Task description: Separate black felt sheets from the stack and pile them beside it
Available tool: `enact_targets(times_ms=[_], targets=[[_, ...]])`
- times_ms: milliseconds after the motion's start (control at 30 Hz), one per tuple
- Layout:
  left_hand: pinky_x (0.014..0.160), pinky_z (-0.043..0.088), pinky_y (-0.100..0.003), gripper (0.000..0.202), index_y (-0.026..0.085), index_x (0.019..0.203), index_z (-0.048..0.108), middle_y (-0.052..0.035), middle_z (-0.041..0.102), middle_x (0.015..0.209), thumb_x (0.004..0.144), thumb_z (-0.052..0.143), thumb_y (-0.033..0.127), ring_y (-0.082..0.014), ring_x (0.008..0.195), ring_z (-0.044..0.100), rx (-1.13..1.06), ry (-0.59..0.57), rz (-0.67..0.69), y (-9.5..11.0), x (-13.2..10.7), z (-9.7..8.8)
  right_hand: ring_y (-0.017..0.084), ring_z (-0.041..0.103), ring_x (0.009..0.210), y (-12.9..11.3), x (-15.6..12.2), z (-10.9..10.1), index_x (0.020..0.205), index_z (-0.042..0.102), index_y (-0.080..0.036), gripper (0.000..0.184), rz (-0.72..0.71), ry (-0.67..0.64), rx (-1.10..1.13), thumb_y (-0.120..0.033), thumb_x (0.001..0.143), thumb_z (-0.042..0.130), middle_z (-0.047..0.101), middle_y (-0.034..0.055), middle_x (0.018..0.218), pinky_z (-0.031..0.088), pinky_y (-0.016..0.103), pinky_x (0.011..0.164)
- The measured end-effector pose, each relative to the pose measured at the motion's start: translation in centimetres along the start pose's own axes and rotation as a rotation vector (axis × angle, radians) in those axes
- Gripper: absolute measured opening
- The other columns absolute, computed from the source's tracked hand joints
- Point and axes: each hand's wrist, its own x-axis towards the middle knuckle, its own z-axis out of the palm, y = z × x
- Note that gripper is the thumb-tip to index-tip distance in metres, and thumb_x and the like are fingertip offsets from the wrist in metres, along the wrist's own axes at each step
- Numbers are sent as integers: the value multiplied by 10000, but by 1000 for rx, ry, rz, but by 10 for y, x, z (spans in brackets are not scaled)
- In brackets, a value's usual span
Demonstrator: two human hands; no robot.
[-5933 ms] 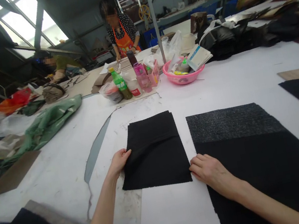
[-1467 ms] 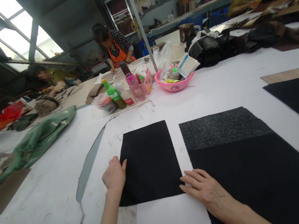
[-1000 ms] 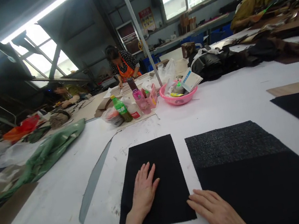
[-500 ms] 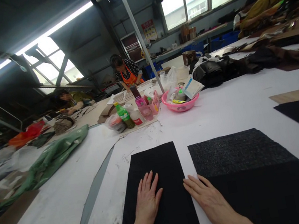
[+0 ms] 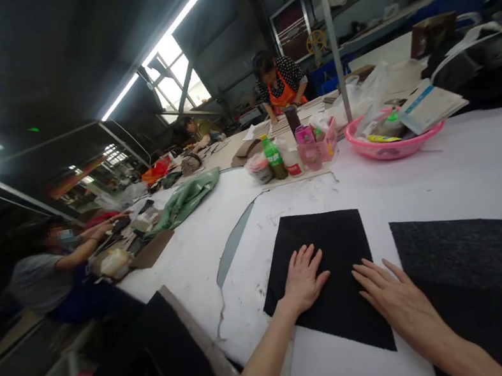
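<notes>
A black rectangular sheet [image 5: 322, 234], perhaps fabric, lies flat on the white table [image 5: 182, 239] in front of me. My left hand [image 5: 304, 279] rests on its left half, palm down with the fingers spread. Over the sheet's right edge lies my right hand [image 5: 393, 292], fingers stretched out, the fingertips on the sheet. Neither hand grips anything. To the right lies a larger dark piece [image 5: 494, 300], with a rough, speckled grey band along its far side; my right forearm passes close to its near left corner.
A pink basin [image 5: 397, 148] of small items stands beyond the sheets, beside a metal pole [image 5: 330, 31]. Left of it are a green bottle [image 5: 273, 158] and a pink basket [image 5: 328, 142]. Black material [image 5: 137, 370] lies at lower left. Co-workers sit or stand at left and behind.
My view has swung left, bringing a co-worker and the black material at left into sight. The sheet now lies turned a little on the table, and my right fingertips reach further onto it.
</notes>
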Motion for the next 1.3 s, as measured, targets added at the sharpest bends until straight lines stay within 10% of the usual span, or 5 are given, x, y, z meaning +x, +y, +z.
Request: enact_targets(times_ms=[333, 667, 1300], targets=[[1188, 289, -393, 586, 212, 1461, 354, -80, 364, 1545, 957, 458, 491, -198, 1450, 271, -55, -39, 37, -20, -5, -19, 247, 518, 1250, -9, -5, 26, 1224, 634, -189, 426, -13, -60, 25, -299, 1032, 270, 609, 63, 1325, 331, 471, 1041], [1196, 209, -515, 825, 212, 1509, 251, -130, 256, 1586, 855, 578, 594, -282, 1468, 214, 7, -211, -15, -67, -83, -45, 251, 490, 1281, -9, -8, 27, 1249, 614, -176, 430, 6, -63, 58, -294, 1025, 267, 588, 77, 1348, 303, 492, 1070], [1200, 154, -522, 964, 208, 1528, 205, -149, 177, 1605, 789, 548, 724, -322, 1474, 170, 10, -332, 69, -93, -106, -63, 228, 471, 1299, -17, -5, 23, 1226, 629, -194, 441, 106, -59, 116, -327, 1036, 255, 593, 61, 1344, 271, 464, 1109]])
